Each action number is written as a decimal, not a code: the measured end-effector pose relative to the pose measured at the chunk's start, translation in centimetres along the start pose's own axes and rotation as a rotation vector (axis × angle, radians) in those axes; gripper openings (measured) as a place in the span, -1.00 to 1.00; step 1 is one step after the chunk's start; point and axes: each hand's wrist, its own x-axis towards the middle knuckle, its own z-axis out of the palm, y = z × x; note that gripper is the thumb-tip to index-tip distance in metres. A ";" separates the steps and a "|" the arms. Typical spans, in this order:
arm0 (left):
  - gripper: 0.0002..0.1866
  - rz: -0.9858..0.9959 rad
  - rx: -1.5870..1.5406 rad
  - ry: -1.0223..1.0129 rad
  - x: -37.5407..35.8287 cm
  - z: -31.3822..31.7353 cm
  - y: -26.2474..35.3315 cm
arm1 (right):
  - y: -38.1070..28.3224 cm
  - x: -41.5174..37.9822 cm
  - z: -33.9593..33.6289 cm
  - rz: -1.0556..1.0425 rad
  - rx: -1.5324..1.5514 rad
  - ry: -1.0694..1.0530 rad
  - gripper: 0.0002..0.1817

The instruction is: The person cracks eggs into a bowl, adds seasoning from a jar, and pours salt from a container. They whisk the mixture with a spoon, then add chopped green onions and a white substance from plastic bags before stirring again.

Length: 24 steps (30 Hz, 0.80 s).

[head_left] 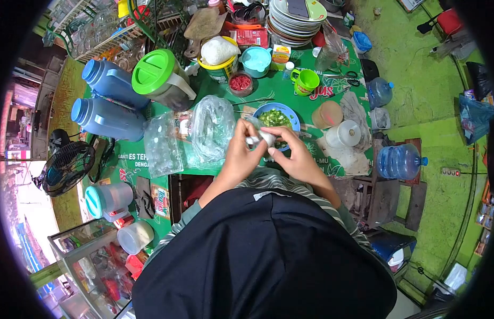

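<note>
My left hand [246,144] and my right hand [292,154] meet over the near side of a blue bowl [295,118]. Between their fingertips is a small white plastic bag [266,139], pinched by both hands. Chopped green pieces [274,118] lie in the bowl below, partly hidden by the hands. To the left of my left hand, a clear plastic bag [210,127] rests on the green table cover [241,168]. Another flat pack of clear plastic [163,144] lies further left.
Blue jugs [111,119] and a green-lidded pitcher [162,77] stand at the left. Behind the bowl are a green cup [305,81], a small bowl of red pieces [240,83] and stacked plates [292,26]. Lidded containers [343,134] stand right.
</note>
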 end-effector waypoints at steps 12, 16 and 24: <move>-0.67 -0.125 -0.237 -0.171 -2.8 0.3 -0.1 | 4.1 -3.6 0.7 0.288 0.203 -0.216 -0.54; -0.66 -0.041 -0.185 -0.159 -2.8 0.5 1.3 | 4.1 -3.9 1.6 0.122 0.139 -0.177 -0.43; -0.72 0.107 0.049 -0.241 -2.9 -0.6 3.3 | 5.2 -3.8 5.5 0.152 0.189 -0.027 -0.41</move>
